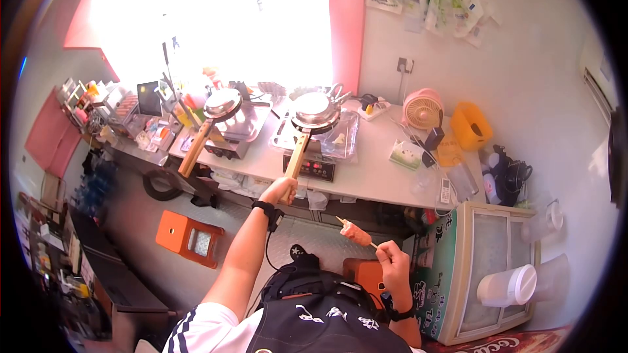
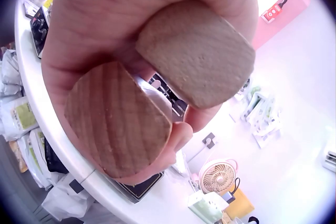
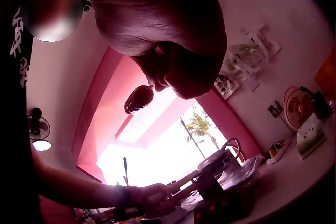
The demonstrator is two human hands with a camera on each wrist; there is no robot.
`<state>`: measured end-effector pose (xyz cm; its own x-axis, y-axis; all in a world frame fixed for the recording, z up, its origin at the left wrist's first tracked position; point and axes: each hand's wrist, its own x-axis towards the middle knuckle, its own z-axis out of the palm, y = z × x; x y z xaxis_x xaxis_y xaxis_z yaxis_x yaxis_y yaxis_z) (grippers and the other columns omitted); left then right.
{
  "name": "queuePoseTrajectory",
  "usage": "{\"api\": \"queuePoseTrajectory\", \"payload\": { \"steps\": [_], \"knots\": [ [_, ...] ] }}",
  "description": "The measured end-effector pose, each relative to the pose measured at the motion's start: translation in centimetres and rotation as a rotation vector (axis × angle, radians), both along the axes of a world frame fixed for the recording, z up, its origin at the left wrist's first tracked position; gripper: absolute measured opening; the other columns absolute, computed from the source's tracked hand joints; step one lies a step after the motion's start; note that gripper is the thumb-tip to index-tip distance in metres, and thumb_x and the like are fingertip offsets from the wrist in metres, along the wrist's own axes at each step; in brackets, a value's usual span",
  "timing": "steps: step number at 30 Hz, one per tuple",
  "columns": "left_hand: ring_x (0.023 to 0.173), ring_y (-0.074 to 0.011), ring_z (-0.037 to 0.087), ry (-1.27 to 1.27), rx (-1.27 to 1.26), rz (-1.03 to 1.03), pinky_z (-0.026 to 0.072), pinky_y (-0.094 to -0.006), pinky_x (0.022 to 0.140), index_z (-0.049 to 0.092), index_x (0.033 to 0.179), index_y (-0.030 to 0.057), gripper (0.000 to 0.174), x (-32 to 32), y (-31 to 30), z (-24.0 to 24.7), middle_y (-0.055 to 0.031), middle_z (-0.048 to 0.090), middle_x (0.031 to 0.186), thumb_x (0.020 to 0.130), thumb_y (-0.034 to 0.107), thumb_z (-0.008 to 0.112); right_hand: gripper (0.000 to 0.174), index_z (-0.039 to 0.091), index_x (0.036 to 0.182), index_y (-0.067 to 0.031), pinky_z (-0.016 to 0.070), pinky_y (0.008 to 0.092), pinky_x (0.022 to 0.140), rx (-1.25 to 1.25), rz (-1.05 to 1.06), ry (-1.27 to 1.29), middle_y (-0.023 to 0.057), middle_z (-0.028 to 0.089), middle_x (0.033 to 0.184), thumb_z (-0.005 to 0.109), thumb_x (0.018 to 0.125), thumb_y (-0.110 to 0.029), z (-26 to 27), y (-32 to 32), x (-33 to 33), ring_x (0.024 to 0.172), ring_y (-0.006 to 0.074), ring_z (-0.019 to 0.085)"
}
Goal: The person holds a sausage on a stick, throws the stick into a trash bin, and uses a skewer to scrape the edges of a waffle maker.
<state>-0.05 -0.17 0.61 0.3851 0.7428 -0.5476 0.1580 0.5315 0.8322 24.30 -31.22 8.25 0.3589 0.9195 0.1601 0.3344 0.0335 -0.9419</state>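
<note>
On my head feed, the person's left hand (image 1: 281, 191) is curled firmly round the paired wooden handles (image 1: 297, 160) of a round metal pan (image 1: 315, 110); the pan sits at one o'clock from that hand, above a cooker (image 1: 311, 167) with a red-lit display. My left wrist feed shows both handle ends within the grip, a gap between them. The right hand (image 1: 394, 265) pinches a thin stick, the pink food (image 1: 355, 233) on it pointing to ten o'clock; that wrist feed is dark, so I can't tell which fingers meet. I see a second pan (image 1: 222, 104) at nine o'clock from the first.
</note>
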Motion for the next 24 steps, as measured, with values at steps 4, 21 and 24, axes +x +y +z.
{"api": "queuePoseTrajectory", "payload": {
  "steps": [4, 21, 24],
  "knots": [
    [0.044, -0.0183, 0.048, -0.01, 0.018, 0.002, 0.0421, -0.0326, 0.042, 0.047, 0.067, 0.006, 0.014, -0.1, -0.1, -0.1, -0.0054, 0.048, 0.056, 0.074, 0.015, 0.055, 0.008, 0.056, 0.084, -0.002, 0.0313, 0.0265, 0.048, 0.005, 0.008, -0.005, 0.0044, 0.045, 0.057, 0.059, 0.09, -0.008, -0.1, 0.0, -0.2, 0.052, 0.0093, 0.039],
    [0.043, -0.0188, 0.049, 0.032, 0.08, -0.014, 0.0428, -0.0324, 0.042, 0.049, 0.064, 0.0043, 0.014, -0.1, 0.4, -1.0, -0.006, 0.05, 0.056, 0.071, 0.015, 0.055, 0.008, 0.057, 0.084, -0.0019, 0.0332, 0.0274, 0.048, 0.013, 0.018, -0.021, 0.0065, 0.047, 0.057, 0.059, 0.089, -0.008, 0.4, 0.1, -0.3, 0.05, 0.0112, 0.042],
    [0.042, -0.019, 0.049, 0.038, 0.083, -0.006, 0.0423, -0.0324, 0.041, 0.049, 0.065, 0.0042, 0.013, -0.1, 0.2, -0.9, -0.0058, 0.049, 0.055, 0.07, 0.015, 0.055, 0.008, 0.057, 0.085, -0.0019, 0.0333, 0.0275, 0.048, -0.006, 0.019, -0.027, 0.0066, 0.047, 0.057, 0.059, 0.089, -0.008, 0.6, 0.0, -0.4, 0.051, 0.0113, 0.042]
  ]
}}
